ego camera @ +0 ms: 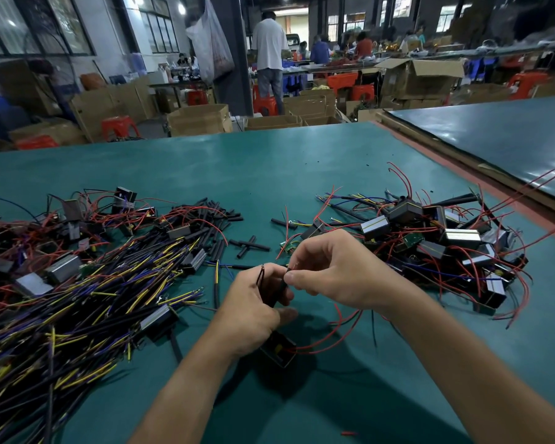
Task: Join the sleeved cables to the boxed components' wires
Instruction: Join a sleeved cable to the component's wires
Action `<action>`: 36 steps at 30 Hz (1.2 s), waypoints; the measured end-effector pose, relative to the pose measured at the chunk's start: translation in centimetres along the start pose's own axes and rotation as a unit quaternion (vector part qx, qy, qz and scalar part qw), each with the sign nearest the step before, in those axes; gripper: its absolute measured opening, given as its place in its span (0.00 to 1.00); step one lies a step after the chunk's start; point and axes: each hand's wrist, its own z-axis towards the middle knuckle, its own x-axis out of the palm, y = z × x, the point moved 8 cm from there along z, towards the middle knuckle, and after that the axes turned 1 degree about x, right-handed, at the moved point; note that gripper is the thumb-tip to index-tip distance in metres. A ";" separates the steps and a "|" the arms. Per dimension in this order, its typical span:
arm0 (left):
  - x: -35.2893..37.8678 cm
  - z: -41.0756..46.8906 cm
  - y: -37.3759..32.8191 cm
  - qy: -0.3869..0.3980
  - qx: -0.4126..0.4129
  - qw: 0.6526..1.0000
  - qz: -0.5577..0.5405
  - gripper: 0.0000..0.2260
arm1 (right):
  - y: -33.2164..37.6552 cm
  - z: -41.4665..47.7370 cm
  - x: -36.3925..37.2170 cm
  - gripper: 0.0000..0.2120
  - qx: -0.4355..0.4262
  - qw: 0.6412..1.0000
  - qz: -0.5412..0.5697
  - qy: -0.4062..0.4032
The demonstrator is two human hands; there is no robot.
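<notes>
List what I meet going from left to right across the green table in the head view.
Sleeved cable pile, loose black tube pieces, left hand gripping a black cable, right hand pinching it, boxed component pile.

Green counter (269, 161), bare toward the far edge. Second dark counter (494, 129) off to the right, a reddish strip between the two. Cardboard boxes (199, 120) stacked along the far edge, and one open box (420, 78) further back. Red stools (119, 126) among them. Person in white shirt (269, 43) standing, back to us. Big plastic bag (210, 43) hanging by the pillar. Seated workers (321, 51) at far benches, blurry. Windows (36, 27) on the left wall.
</notes>
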 end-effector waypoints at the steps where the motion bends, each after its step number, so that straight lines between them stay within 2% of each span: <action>1: 0.1 0.0 -0.1 -0.001 0.001 1.000 0.000 0.16 | 0.0 0.0 0.0 0.08 0.000 1.000 0.000 0.002; 6: -0.1 -0.1 -0.8 -0.006 0.005 0.997 -0.077 0.09 | -0.1 0.0 -0.4 0.06 0.001 1.000 -0.009 -0.010; 10: -1.4 -0.3 -1.2 -0.049 0.017 0.991 -0.125 0.05 | -0.1 -0.1 -0.9 0.07 0.007 1.000 -0.007 -0.017; 17: -1.5 -0.4 -1.3 -0.051 0.016 0.992 -0.116 0.10 | -0.3 -0.1 -1.4 0.06 0.012 0.999 0.007 -0.044; 36: -1.6 -0.3 -1.5 -0.054 0.026 0.993 -0.097 0.07 | 0.6 -0.4 -1.5 0.04 -0.001 0.999 -0.006 -0.051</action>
